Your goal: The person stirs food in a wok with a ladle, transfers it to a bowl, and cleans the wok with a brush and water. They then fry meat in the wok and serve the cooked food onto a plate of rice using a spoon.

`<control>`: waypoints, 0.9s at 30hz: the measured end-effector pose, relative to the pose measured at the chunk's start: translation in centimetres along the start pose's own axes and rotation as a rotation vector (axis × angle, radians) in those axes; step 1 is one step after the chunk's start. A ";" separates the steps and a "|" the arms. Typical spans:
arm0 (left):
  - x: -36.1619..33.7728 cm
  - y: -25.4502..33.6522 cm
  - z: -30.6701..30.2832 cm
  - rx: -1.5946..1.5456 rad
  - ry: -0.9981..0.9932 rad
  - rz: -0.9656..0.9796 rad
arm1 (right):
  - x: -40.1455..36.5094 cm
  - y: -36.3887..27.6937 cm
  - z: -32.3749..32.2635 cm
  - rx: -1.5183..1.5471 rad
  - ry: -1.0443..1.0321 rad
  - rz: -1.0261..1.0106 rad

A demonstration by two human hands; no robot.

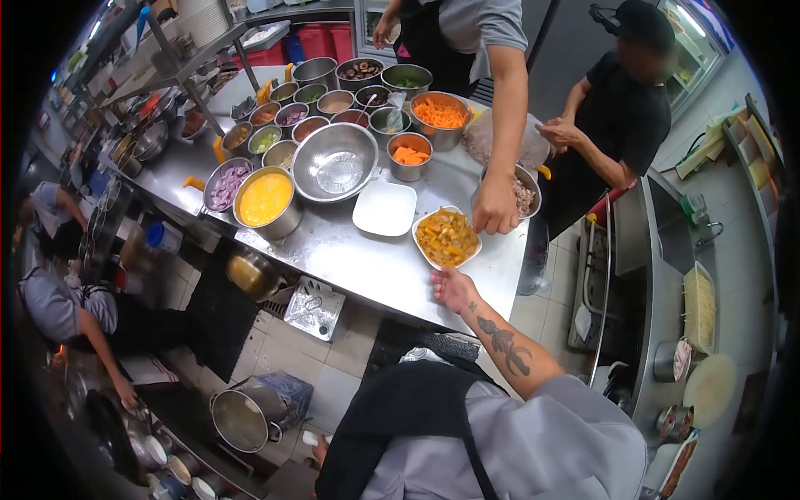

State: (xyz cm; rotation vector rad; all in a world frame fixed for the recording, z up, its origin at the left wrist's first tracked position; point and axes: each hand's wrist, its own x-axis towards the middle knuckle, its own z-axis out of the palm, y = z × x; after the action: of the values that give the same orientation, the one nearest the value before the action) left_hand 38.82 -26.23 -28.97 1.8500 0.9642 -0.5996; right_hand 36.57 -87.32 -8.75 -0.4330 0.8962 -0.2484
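My right hand (pixel 457 291) is at the near rim of a white square bowl (pixel 418 242), its fingers closed on the edge. Yellow-orange cooked food (pixel 448 237) in sauce with chunky pieces fills the bowl. A co-worker's hand (pixel 497 204) reaches down to the bowl's far right side. My left hand (pixel 320 451) hangs low beside my apron, mostly hidden, with a small white thing (pixel 311 437) in it that I cannot make out. Left of the filled bowl sits another white square dish (pixel 384 209).
On the steel table (pixel 358 271) stand a large metal bowl (pixel 335 162), a pot of yellow liquid (pixel 265 198), shredded carrot (pixel 441 112) and several ingredient pots. Another person (pixel 629 100) stands at the right. A stockpot (pixel 242 417) is on the floor at lower left.
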 end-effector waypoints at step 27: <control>-4.7 -2.0 5.5 -0.061 0.106 0.096 | -4.0 -0.9 -5.3 -0.042 -0.013 0.091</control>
State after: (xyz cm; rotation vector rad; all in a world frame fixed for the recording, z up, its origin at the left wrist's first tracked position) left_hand 34.49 -32.36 -29.06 1.8768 0.9462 -0.4128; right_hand 29.88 -87.96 -8.47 -0.4314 0.9068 -0.1432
